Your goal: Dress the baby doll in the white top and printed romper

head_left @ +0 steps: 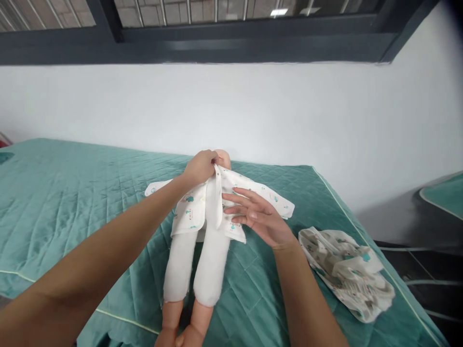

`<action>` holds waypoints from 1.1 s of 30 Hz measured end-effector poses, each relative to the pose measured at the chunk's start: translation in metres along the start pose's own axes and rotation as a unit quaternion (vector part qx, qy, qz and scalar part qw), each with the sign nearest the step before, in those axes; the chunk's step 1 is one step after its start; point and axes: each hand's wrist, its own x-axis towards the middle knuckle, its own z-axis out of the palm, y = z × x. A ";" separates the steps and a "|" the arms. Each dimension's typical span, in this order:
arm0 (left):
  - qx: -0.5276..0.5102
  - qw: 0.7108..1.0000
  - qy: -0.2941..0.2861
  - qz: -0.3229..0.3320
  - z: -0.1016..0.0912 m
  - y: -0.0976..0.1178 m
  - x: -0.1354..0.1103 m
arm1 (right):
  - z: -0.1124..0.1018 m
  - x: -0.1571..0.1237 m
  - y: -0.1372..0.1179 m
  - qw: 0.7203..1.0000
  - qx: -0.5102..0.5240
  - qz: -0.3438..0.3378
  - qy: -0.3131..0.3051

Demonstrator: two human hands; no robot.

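A baby doll [211, 265] lies on its back on the green quilted bedcover, feet toward me. Its body and thighs are white cloth, and its lower legs are bare. A white baby shirt [190, 212] with small green prints is on it, unfastened at the front, sleeves spread to both sides. My left hand [200, 167] pinches the shirt's front edge at the collar, just below the doll's chin, and hides part of its head. My right hand [258, 214] is open, fingers spread, over the shirt's right front panel; whether the fingertips touch it I cannot tell.
Crumpled printed baby clothing [347, 270] lies at the right on the green bedcover [90, 193]. A white wall [231, 111] rises behind the bed, with a dark window frame [253, 46] and bars above. Another green-covered surface [446, 195] shows at the far right.
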 end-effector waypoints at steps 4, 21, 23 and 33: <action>-0.075 0.996 0.030 -0.033 -0.002 -0.003 -0.014 | -0.005 0.005 0.003 0.994 -0.029 -0.051 0.095; -0.174 0.964 0.094 -0.178 0.008 -0.054 -0.176 | 0.041 -0.016 0.052 0.897 -0.401 -0.065 0.176; -0.160 0.971 0.072 -0.161 0.005 -0.053 -0.182 | 0.048 -0.030 0.059 0.900 -0.374 -0.050 0.217; -0.032 0.993 0.044 -0.105 -0.002 -0.046 -0.226 | 0.077 -0.062 0.086 0.759 -0.469 -0.045 0.450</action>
